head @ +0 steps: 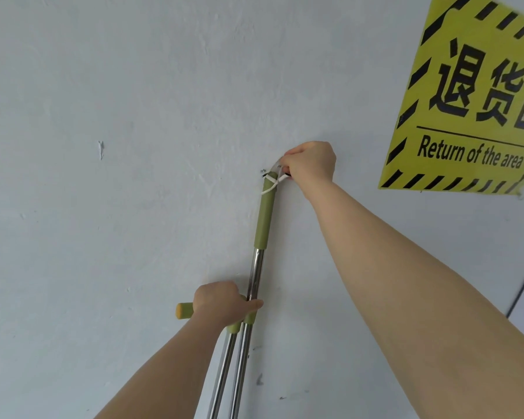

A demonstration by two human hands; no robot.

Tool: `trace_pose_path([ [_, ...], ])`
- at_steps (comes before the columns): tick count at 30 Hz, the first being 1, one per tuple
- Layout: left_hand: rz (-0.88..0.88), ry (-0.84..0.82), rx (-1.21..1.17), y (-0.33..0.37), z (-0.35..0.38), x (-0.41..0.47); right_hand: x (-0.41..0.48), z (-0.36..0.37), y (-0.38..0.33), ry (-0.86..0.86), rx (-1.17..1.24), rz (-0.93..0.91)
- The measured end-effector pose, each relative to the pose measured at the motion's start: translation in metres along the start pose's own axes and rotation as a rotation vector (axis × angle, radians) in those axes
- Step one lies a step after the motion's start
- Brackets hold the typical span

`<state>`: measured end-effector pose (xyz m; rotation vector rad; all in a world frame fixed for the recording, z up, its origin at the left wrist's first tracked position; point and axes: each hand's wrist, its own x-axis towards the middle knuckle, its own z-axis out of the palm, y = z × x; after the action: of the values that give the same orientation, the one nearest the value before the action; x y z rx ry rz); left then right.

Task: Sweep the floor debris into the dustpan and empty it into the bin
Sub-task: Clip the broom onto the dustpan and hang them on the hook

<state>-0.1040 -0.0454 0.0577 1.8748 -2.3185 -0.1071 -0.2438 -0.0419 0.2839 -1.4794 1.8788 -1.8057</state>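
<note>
– Left grip, what is it doing?
– I'm seeing it clenching round the shorter green handle, the one with the orange end cap, its thumb lying across the longer handle's steel pole. Both poles are running down off the lower edge, close against the wall.
– And the right grip?
– It's sitting higher up, pinching the white loop at the top of the longer handle's green sleeve, right at the wall. A yellow striped sign is hanging farther right.
</note>
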Motion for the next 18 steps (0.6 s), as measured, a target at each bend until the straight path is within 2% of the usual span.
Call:
trace_pose_path([
  [6, 0.003, -0.011, -0.027, 0.001, 0.008, 0.003, 0.006, 0.000, 0.006, -0.029, -0.001, 0.005],
  [9, 0.002, -0.025, -0.029, 0.000, 0.010, 0.003, 0.005, 0.001, 0.010, -0.022, -0.093, -0.111],
  [13, 0.004, -0.046, -0.043, -0.002, 0.014, 0.004, 0.001, 0.002, 0.014, -0.005, -0.344, -0.315],
  [18, -0.014, -0.094, -0.052, -0.003, 0.024, 0.003, -0.005, 0.004, 0.025, -0.015, -0.415, -0.459],
])
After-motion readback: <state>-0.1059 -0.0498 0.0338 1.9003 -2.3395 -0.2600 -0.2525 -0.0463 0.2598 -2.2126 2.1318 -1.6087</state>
